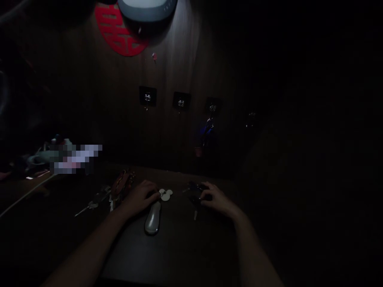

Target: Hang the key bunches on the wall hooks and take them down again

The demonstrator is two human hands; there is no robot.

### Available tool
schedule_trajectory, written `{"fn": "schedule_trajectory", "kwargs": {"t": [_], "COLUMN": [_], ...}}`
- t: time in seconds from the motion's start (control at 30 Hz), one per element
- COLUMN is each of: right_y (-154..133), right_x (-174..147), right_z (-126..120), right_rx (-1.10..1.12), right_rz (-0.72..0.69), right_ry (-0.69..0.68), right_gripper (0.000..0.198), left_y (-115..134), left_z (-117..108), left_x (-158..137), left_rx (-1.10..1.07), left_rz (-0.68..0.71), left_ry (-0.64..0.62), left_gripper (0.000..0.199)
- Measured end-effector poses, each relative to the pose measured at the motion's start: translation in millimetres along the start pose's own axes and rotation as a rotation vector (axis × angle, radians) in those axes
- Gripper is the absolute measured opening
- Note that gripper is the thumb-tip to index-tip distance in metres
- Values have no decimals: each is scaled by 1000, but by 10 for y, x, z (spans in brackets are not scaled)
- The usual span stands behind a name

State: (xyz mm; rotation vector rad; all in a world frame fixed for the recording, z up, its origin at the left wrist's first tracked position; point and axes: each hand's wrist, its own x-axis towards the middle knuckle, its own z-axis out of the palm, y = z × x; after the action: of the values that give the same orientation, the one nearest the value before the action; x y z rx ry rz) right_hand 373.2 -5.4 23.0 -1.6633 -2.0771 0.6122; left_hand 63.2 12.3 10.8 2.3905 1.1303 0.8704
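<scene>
My left hand (142, 198) rests on the dark tabletop with its fingers curled and its thumb at the edge of a white, mouse-head-shaped charm (165, 195). What lies under the fingertips is hidden. Just below the thumb is a smooth grey elongated object (153, 220), narrow at the top and rounded at the bottom. To the right, my right hand (218, 200) has its fingers closed on a dark bunch of keys (196, 199); a small pale tip hangs toward me. A second bunch of keys (98, 199) and a reddish-brown item (121, 183) lie left of my left hand.
A lamp head (146, 10) overhangs the wooden back panel (167, 67). A red paper cutout (119, 38) and several hooks (181, 101) are on that panel. Blurred clutter (42, 155) and a white cable (26, 195) occupy the left. The right side is very dark.
</scene>
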Motion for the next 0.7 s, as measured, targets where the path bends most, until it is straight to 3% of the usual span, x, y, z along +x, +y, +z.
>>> {"fn": "schedule_trajectory", "kwargs": {"t": [0.23,0.37,0.5,0.7], "right_y": [-323,-552,-712,-787], "right_x": [82,93,117,173], "right_z": [197,338,434,477], "right_rx": [92,288,472,708], "right_rz": [-210,-224,-199,-139], "right_ry": [132,140,240,387], "right_gripper": [9,13,17,22], "left_y": [127,276,460,585], "left_z": [68,76,53,188], "left_x": [41,66,68,172], "left_rx": [-16,-95,-254,-387], "left_rz": [-2,7,-33,-26], "left_ry": [162,91,-3,71], "left_gripper": [20,19,25,41]}}
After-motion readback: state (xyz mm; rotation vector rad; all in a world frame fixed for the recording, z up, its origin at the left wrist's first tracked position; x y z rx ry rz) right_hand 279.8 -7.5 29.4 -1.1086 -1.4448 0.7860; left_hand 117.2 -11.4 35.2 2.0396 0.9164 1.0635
